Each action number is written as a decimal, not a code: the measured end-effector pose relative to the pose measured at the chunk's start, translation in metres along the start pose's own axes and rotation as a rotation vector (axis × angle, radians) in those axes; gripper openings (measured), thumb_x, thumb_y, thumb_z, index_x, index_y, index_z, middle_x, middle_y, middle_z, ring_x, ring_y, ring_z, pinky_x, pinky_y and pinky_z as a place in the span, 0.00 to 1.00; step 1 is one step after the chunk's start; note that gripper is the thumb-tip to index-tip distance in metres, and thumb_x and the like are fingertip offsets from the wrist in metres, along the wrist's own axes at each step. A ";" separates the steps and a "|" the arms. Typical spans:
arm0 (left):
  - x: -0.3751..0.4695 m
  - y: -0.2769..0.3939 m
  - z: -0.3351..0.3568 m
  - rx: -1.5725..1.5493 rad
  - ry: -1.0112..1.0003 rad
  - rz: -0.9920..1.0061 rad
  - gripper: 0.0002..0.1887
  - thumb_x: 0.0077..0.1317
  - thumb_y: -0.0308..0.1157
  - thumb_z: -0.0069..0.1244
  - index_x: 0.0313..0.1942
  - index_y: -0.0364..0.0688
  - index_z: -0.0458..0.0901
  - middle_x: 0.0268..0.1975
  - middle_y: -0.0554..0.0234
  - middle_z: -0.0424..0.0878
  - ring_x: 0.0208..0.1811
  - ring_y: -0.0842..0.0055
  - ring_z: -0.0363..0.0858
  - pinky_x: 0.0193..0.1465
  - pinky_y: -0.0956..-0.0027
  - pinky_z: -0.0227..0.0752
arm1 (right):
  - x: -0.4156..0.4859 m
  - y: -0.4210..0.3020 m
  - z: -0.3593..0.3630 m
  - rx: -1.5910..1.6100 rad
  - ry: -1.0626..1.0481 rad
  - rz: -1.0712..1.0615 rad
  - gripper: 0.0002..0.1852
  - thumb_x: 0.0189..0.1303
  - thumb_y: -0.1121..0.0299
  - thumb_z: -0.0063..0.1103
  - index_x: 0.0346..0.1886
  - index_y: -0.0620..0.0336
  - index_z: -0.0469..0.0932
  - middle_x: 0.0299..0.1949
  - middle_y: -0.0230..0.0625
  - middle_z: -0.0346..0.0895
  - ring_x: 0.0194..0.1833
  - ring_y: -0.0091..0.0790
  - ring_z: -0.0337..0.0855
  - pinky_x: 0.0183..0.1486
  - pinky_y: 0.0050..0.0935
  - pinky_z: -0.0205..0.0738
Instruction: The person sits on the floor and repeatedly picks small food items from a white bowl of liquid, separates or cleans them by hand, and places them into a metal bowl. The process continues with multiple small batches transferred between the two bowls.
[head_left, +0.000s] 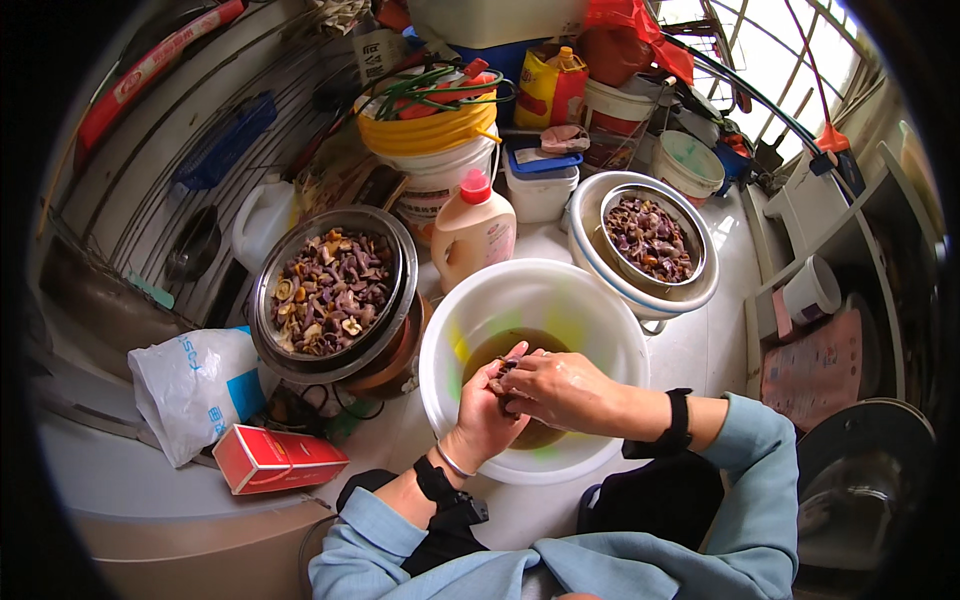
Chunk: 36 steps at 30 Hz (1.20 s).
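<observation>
Above the murky brown water in a large white plastic basin (442, 330), my left hand (484, 416) cups a few purplish-brown mushroom pieces (504, 375). The fingers of my right hand (562, 390) press on the same pieces from above and hide part of them. Left of the basin, a wide steel bowl (405, 259) is full of purple-brown mushrooms (334, 292) with some yellowish ones. At the upper right, a smaller steel bowl (609, 251) of similar mushrooms (651, 241) rests inside a white, blue-rimmed basin (581, 232).
A cream detergent bottle (480, 229) with a pink cap stands behind the white basin. At left lie a white plastic bag (191, 382) and a red box (281, 459). Buckets, one with a yellow top (427, 139), crowd the back. Shelves (817, 244) and a glass lid (855, 495) are at right.
</observation>
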<state>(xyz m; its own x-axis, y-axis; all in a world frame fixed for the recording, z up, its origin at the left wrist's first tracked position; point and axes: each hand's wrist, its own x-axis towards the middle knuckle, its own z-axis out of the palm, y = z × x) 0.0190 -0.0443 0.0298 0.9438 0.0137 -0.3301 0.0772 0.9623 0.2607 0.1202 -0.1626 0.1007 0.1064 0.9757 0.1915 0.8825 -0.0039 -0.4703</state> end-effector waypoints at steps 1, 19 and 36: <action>0.001 -0.001 -0.001 -0.033 -0.015 -0.008 0.25 0.75 0.41 0.28 0.68 0.42 0.66 0.67 0.55 0.71 0.67 0.64 0.69 0.72 0.60 0.59 | 0.002 0.001 0.008 -0.049 -0.019 0.004 0.10 0.58 0.64 0.60 0.39 0.58 0.81 0.39 0.41 0.81 0.42 0.41 0.82 0.44 0.37 0.78; -0.001 0.005 -0.004 -0.164 -0.057 -0.021 0.24 0.75 0.40 0.29 0.66 0.44 0.69 0.65 0.58 0.74 0.66 0.69 0.70 0.71 0.61 0.61 | -0.002 -0.001 -0.020 0.042 -0.032 0.139 0.05 0.58 0.71 0.61 0.37 0.58 0.81 0.29 0.44 0.80 0.32 0.48 0.83 0.35 0.41 0.78; -0.001 0.004 0.002 -0.222 -0.148 -0.015 0.25 0.75 0.39 0.27 0.69 0.44 0.65 0.70 0.56 0.68 0.71 0.65 0.65 0.75 0.56 0.55 | -0.013 -0.004 -0.031 0.126 0.339 0.169 0.05 0.57 0.72 0.64 0.36 0.57 0.78 0.32 0.38 0.78 0.35 0.46 0.82 0.37 0.38 0.78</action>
<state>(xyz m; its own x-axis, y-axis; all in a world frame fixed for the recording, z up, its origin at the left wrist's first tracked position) 0.0186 -0.0410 0.0330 0.9810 -0.0253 -0.1922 0.0347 0.9983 0.0462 0.1296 -0.1823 0.1265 0.4092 0.8360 0.3655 0.7786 -0.1110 -0.6176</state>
